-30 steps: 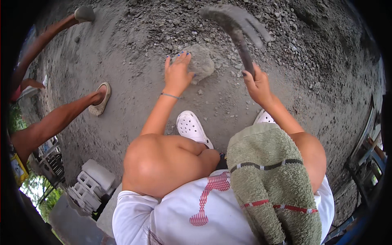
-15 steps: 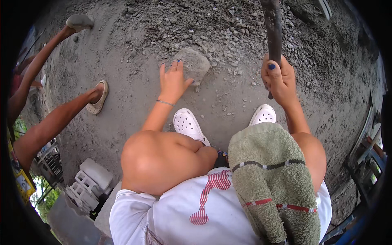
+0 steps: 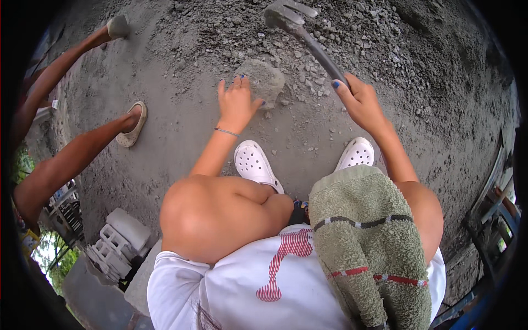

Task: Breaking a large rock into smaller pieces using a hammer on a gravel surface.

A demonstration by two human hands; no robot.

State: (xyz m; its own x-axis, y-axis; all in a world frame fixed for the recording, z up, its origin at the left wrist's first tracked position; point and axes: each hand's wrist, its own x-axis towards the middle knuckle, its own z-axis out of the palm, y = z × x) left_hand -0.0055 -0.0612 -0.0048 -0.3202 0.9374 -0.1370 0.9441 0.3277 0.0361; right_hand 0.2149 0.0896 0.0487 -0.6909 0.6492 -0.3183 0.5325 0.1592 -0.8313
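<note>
A claw hammer (image 3: 316,47) is gripped by its dark handle in my right hand (image 3: 358,102), the fingers wrapped around it. Its head is up and to the left, over the gravel, with the claw showing. My left hand (image 3: 237,102) is open, fingers spread, at the left edge of a flat grey stone (image 3: 265,80). Whether the fingertips press on the stone or only hover over it, I cannot tell. Crushed grey stone chips (image 3: 313,74) lie just beyond and to the right of the stone.
My white clogs (image 3: 256,165) stand on dusty ground. A green towel (image 3: 360,220) hangs over my right thigh. At left, another person's legs (image 3: 77,157) reach in, wearing beige clogs (image 3: 133,125). Hollow concrete blocks (image 3: 118,242) sit at lower left. A gravel heap (image 3: 220,27) spreads ahead.
The hammer has swung left and down, so its head now shows near the stone's far side. My right hand has shifted slightly left. My left hand has barely moved.
</note>
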